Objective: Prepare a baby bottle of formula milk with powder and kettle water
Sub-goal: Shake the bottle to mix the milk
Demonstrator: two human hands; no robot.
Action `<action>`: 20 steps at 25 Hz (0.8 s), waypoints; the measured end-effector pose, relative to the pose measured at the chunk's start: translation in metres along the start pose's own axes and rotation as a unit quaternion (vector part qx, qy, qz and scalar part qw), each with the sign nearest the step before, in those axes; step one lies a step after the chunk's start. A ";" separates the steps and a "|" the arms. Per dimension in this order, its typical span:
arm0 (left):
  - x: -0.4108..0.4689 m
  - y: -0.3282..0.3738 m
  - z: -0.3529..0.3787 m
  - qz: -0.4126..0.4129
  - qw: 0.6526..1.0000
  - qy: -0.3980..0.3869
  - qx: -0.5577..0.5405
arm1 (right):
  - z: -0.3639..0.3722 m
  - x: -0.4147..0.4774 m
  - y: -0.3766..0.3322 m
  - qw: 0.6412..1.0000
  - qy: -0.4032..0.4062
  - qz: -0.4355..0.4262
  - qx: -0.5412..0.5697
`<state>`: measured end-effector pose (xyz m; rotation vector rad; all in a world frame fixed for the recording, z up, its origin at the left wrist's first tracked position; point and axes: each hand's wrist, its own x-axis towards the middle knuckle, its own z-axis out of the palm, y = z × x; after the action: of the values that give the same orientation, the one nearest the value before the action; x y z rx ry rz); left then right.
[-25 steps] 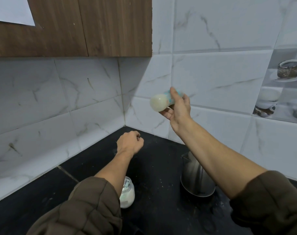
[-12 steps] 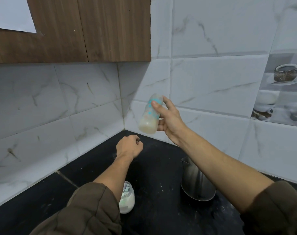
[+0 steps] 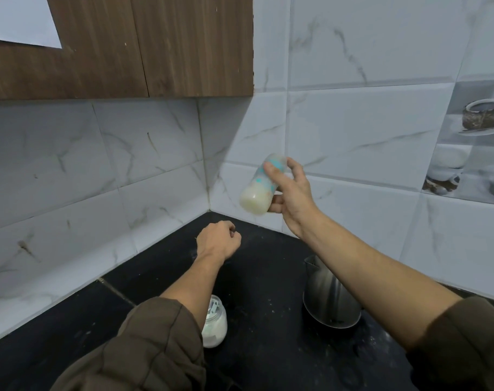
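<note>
Clutching tilted bottle (image 3: pixel 256 190) in right grip (image 3: pixel 293 203), left grip (image 3: pixel 216 244) fisted, jar (image 3: pixel 217 327) half hidden

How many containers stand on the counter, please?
2: the jar at front centre, partly behind the left sleeve, and the kettle to its right. Others may be hidden.

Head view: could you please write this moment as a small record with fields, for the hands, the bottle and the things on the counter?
right hand: grips the baby bottle, raised before the wall tiles
left hand: fingers curled, nothing visible in it, over the counter
baby bottle: tilted, milky liquid in its lower end, teal marks
powder jar: on the counter, partly hidden by the left sleeve
kettle: steel, on the counter, below the right forearm
counter: black, pale specks
</note>
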<state>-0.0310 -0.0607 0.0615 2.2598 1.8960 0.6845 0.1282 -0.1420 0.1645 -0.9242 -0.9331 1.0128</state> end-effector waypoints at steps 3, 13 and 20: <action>-0.001 -0.002 0.001 -0.001 1.000 0.004 -0.001 | -0.005 0.013 -0.009 0.985 0.091 0.029 0.145; -0.003 -0.005 0.000 -0.007 1.000 0.007 -0.001 | -0.004 0.013 -0.005 0.987 0.081 0.021 0.140; -0.002 -0.008 -0.002 -0.009 1.000 0.005 -0.007 | 0.001 0.009 0.000 0.991 0.067 -0.006 0.119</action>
<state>-0.0390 -0.0617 0.0599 2.2329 1.9058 0.7053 0.1292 -0.1335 0.1662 -0.7738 -0.6880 1.0141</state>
